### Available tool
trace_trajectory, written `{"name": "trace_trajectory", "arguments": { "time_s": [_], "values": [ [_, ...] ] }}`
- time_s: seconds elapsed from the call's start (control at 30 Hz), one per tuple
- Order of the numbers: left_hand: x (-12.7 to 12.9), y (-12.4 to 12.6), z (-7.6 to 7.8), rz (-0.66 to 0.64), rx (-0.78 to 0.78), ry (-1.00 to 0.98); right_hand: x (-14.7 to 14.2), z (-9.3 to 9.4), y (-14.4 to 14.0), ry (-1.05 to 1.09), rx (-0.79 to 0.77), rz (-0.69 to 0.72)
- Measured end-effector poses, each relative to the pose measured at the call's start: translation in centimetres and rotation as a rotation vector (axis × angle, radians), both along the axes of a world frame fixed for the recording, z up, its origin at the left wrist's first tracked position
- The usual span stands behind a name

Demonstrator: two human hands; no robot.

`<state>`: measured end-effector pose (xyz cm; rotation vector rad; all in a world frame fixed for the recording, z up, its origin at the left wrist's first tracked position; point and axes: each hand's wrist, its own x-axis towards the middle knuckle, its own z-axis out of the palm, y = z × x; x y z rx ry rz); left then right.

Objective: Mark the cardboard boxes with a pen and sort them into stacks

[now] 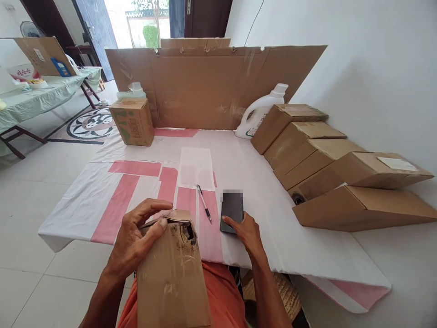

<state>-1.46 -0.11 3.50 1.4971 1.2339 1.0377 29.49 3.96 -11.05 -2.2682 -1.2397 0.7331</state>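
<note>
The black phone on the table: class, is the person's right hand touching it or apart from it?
Touching. The head view shows the right hand with its fingers resting on the near edge of the black phone, with no gap visible between them.

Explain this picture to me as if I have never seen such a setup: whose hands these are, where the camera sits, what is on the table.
There is one picture, from a camera worn on a person's head, looking down at their own two hands. The left hand holds a worn cardboard box on the lap, fingers at its torn top. The right hand touches a dark phone lying flat on the table, which has a white and pink cover. Beside the phone lies a pen. To the right a row of cardboard boxes leans together. A white jug and a cardboard sheet stand behind.
</note>
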Motion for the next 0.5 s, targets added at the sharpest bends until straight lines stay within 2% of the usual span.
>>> {"name": "trace_trajectory", "arguments": {
  "time_s": [0.1, 0.17, 0.23, 0.27, 0.37, 0.5],
  "values": [
    [-0.9, -0.9, -1.8, -0.034, -0.042, -0.268, 0.2, 0.6, -2.1, 0.275, 0.075, 0.029],
    [-1.1, -1.6, -2.9, -0.066, -0.089, -0.381, -0.1, 1.7, -3.9, 0.657, 0.110, -0.005],
    [-0.7, -2.1, -3.7, -0.018, -0.113, -0.398, -0.7, 3.4, -5.5, 1.056, 0.124, -0.080],
    [-0.4, -2.2, -3.8, 0.025, -0.116, -0.388, -1.2, 4.5, -6.3, 1.183, 0.131, -0.123],
    [0.7, -2.1, -3.8, 0.112, -0.142, -0.385, -3.1, 8.3, -8.4, 1.301, 0.176, -0.186],
    [1.4, -1.6, -3.0, 0.190, -0.027, -0.360, -5.8, 13.1, -11.2, 1.475, 0.165, -0.068]
  ]
}}
